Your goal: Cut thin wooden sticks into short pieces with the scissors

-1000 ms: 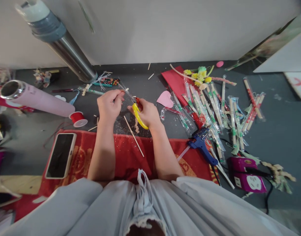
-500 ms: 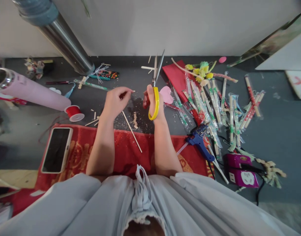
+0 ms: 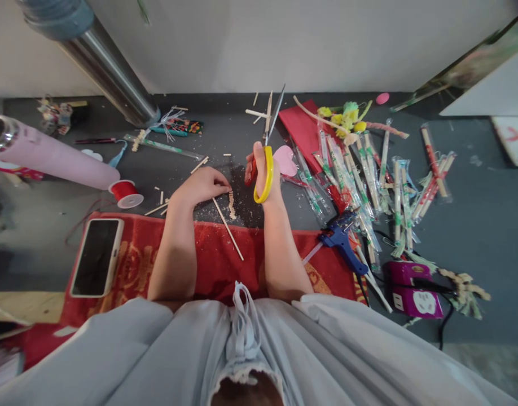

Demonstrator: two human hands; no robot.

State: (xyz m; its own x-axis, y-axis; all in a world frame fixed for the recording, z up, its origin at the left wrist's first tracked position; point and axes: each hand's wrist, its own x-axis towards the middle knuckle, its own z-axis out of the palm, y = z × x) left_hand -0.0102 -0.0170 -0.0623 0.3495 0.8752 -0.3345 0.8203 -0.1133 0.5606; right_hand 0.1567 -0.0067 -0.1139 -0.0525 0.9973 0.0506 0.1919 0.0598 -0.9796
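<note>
My right hand (image 3: pixel 261 172) is closed round the yellow-and-red handles of the scissors (image 3: pixel 266 132), whose slightly spread blades point away from me. My left hand (image 3: pixel 203 187) is bent down at the table, thumb and fingers pinched at the upper end of a jagged row of small pale wooden pieces (image 3: pixel 232 207). Whatever is between those fingertips is too small to make out. Under the left hand a thin wooden stick (image 3: pixel 228 230) runs down onto the red towel (image 3: pixel 216 270). One short cut piece (image 3: pixel 227 154) lies beyond the left hand.
Wrapped sticks (image 3: pixel 347 175), a blue glue gun (image 3: pixel 343 245) and a purple power socket (image 3: pixel 415 290) lie at right. To the left are a pink bottle (image 3: pixel 60 155), a red thread spool (image 3: pixel 126 193) and a phone (image 3: pixel 97 257). A metal post (image 3: pixel 110 73) stands at the back.
My left hand has come down and nearer to me, from beside the short cut piece to the jagged row. The right hand and scissors have hardly moved.
</note>
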